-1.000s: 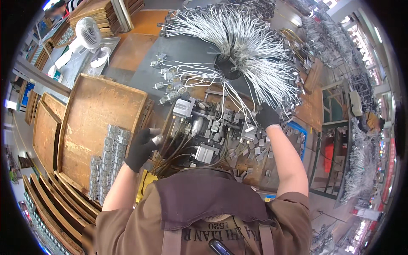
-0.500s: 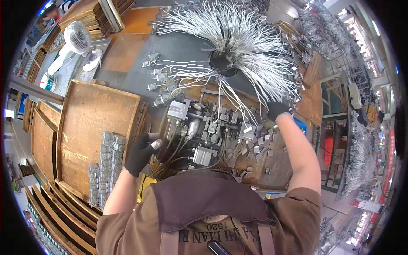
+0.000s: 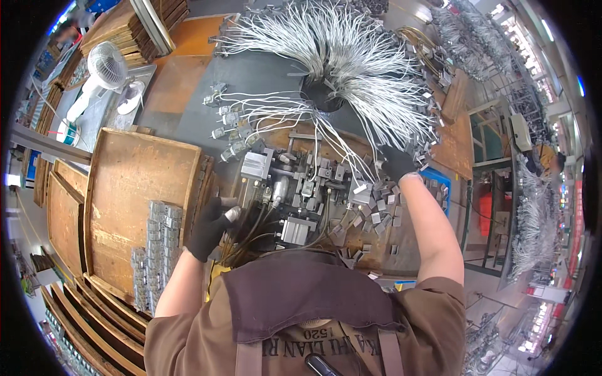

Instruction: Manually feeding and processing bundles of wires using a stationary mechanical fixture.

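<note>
Crowding the bench, one fan of white wires [image 3: 351, 56] spreads above the right hand [image 3: 396, 164], grip unclear; left hand [image 3: 210, 227] grasps a metal piece [image 3: 232, 214] beside one wooden tray [image 3: 135, 207].

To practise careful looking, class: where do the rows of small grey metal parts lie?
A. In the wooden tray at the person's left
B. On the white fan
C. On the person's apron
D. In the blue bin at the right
A: the rows of grey metal parts lie along the near edge of the wooden tray, just beside the gloved left hand.
</note>
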